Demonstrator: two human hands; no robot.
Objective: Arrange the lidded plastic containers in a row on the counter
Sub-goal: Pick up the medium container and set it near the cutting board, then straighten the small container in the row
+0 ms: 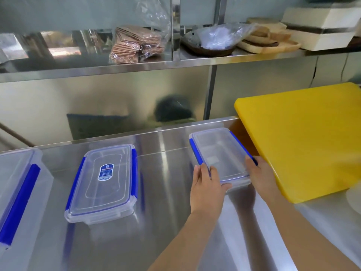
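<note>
a steel counter [172, 222] holds a yellow cutting board [304, 141] at right. just beside it sits a lidded container [220, 153], clamped at its near corners by the left hand [207, 189] and right hand [260, 178]. a labelled container [103, 184] and a larger container [17, 194] lie leftward. likely risk: sliding it rightward jams it against the board, skewing the row.

The steel counter [166, 222] carries three lidded containers [101, 184] and a yellow cutting board [304, 137].
</note>
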